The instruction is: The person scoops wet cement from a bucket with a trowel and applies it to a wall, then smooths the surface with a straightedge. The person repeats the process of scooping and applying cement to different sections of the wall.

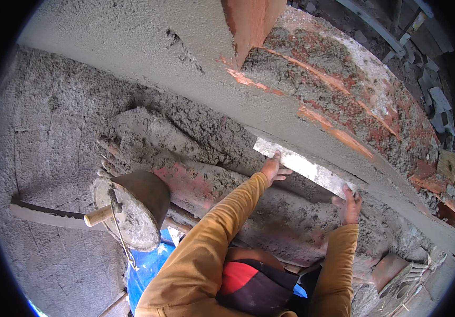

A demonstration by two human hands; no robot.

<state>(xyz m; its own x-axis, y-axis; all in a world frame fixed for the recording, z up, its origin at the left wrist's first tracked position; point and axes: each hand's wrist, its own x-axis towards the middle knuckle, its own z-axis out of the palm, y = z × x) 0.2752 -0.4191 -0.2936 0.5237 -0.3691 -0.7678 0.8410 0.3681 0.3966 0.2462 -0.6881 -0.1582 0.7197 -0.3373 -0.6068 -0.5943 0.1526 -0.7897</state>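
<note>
A short, flat, whitish straightedge (306, 168), smeared with mortar, lies against the lower edge of a grey plastered band (206, 95). My left hand (274, 170) grips its lower edge near the left end, thumb on its face. At the other end my right hand (350, 205) is closed on it, fingers over the face. Both arms reach up in tan sleeves. The straightedge's back side is hidden. Just under it runs a mortar-covered ledge (285, 216) with reddish patches.
To the left a dirty bucket (148, 195) stands tilted, with a wooden-handled tool (99, 215) across its mortar-caked face. Beneath is a blue drum (151, 269). Red boards (338, 132) with wet mortar edge the plaster at upper right. Rubble (433, 100) lies beyond.
</note>
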